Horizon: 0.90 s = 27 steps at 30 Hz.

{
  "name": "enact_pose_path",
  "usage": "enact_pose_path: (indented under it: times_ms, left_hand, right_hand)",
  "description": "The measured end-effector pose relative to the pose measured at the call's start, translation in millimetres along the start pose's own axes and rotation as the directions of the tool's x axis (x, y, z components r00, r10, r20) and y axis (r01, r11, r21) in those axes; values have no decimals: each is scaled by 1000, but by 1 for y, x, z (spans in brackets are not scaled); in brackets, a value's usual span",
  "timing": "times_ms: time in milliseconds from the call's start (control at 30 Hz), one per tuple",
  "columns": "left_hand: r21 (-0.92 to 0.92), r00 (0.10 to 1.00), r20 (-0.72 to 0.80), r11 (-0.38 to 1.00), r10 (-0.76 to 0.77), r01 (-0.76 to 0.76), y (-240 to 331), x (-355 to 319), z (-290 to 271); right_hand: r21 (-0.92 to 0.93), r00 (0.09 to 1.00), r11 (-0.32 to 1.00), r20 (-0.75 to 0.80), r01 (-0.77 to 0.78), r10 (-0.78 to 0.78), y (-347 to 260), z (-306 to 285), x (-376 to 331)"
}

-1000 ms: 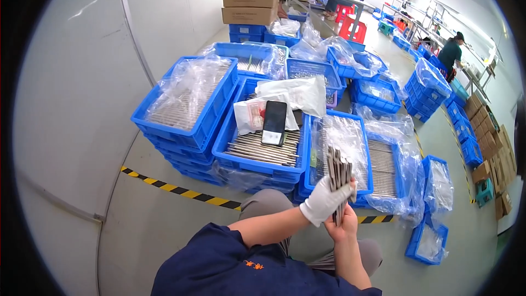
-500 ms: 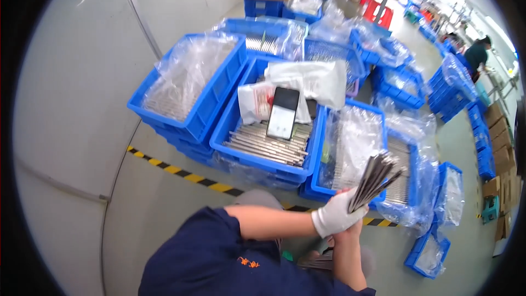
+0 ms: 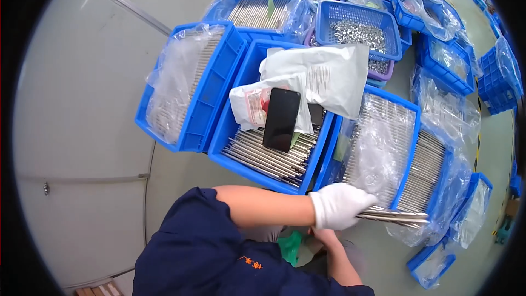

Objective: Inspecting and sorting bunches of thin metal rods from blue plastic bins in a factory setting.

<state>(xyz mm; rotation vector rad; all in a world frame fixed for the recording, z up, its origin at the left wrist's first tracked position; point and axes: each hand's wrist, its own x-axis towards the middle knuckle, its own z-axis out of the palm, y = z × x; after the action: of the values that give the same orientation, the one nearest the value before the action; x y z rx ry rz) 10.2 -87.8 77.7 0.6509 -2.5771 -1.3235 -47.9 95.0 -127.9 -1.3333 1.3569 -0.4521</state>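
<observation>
My left hand (image 3: 341, 206), in a white glove, is closed round a small bundle of thin metal rods (image 3: 399, 217). The rods point to the right, past the near edge of a blue crate (image 3: 404, 182) of similar rods under clear plastic. Below the glove and close to my body is my bare right hand (image 3: 324, 237); its fingers are mostly hidden, so what they do does not show. Ahead of my left forearm, another blue crate (image 3: 246, 171) holds loose metal rods (image 3: 263, 153), with a dark-screened phone (image 3: 281, 120) and white plastic packages (image 3: 329, 74) lying on top.
A stacked blue crate (image 3: 211, 98) with plastic-covered rods stands at left, beside a pale wall (image 3: 82, 104). Farther back, a blue basket (image 3: 359, 11) holds small metal parts. Loose plastic film (image 3: 457, 186) hangs over crates at right. A green thing (image 3: 290, 245) is by my legs.
The rod bundle has swung from upright to nearly level, and fewer rods show in my gloved hand. My bare hand has come away from the bundle. The phone screen went dark; the view shifted.
</observation>
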Motion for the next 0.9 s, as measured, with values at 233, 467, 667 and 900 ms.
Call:
enact_pose_path:
  times_ms: [233, 467, 667, 900]
  left_hand:
    - [-349, 705, 129, 634, -697, 690, 29, -94, -59]
    - [-700, 351, -3, 253, -936, 668, 78, -191, -137]
    - [-890, 203, -158, 228, -967, 395, 36, -228, -232]
    - [-640, 358, -412, 545, -838, 541, -102, -236, -388]
  right_hand:
    - [-728, 945, 672, 109, -135, 308, -97, -70, -90]
    - [-734, 776, 677, 398, -49, 488, -162, -98, -98]
    - [-328, 965, 943, -221, 62, -140, -291, -114, 100]
    - [235, 756, 971, -631, -29, 176, -407, -42, 332]
